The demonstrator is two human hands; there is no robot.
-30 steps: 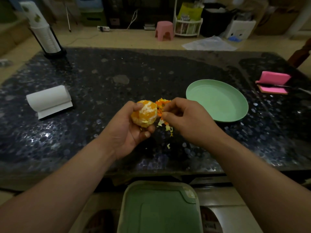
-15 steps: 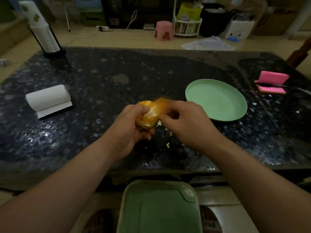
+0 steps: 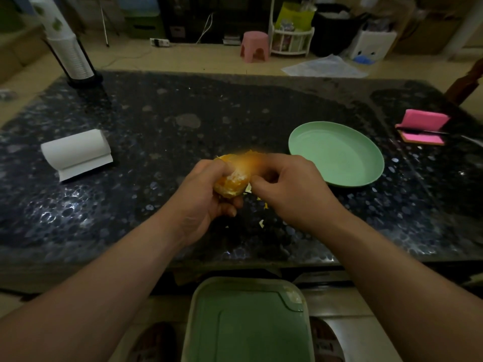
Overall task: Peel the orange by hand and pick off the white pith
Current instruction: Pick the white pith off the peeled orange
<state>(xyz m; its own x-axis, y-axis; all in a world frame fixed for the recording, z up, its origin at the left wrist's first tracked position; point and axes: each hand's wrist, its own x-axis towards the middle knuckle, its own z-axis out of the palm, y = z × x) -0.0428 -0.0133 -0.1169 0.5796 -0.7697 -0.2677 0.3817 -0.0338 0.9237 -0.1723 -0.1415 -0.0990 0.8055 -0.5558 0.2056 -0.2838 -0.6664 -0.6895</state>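
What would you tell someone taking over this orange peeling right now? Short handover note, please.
Left hand grips the orange above the table. Right hand pinches at its top; blur hides exactly what it holds.
Peel scraps lie on the table under the hands; the green plate sits to the right, apart.
Done: much of the peel is off, flesh exposed.
Left: white pith shows on the flesh; pick it off, along with any remaining peel.
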